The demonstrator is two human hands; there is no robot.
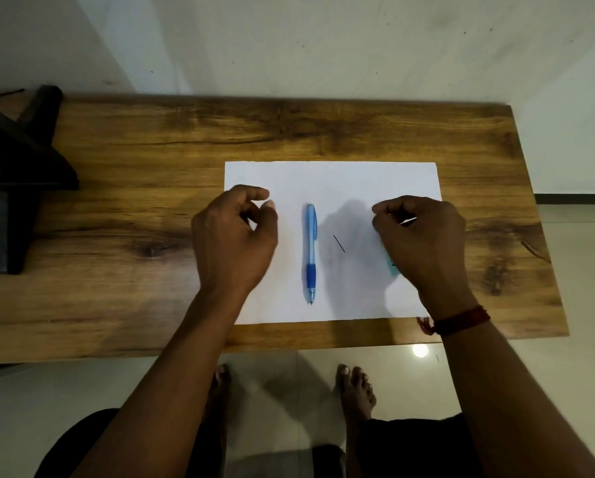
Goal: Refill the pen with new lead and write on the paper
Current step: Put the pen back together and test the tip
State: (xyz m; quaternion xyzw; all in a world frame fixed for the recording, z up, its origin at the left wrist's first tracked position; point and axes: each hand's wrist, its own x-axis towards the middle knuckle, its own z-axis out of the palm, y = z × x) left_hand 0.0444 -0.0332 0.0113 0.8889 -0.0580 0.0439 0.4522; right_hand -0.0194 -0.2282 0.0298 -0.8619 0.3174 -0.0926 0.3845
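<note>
A white sheet of paper lies on the wooden table. On the middle of the sheet rests a blue pen, tip toward me. A thin dark lead lies loose on the paper just right of it. My left hand hovers left of the pen with its fingers curled but apart and nothing in them. My right hand is over the paper's right side, fingers closed around a teal lead case, of which only a corner shows under the palm.
A dark stand sits at the table's left end. The table's front edge is close to me, with my bare feet on the tiled floor below. A red thread band is on my right wrist.
</note>
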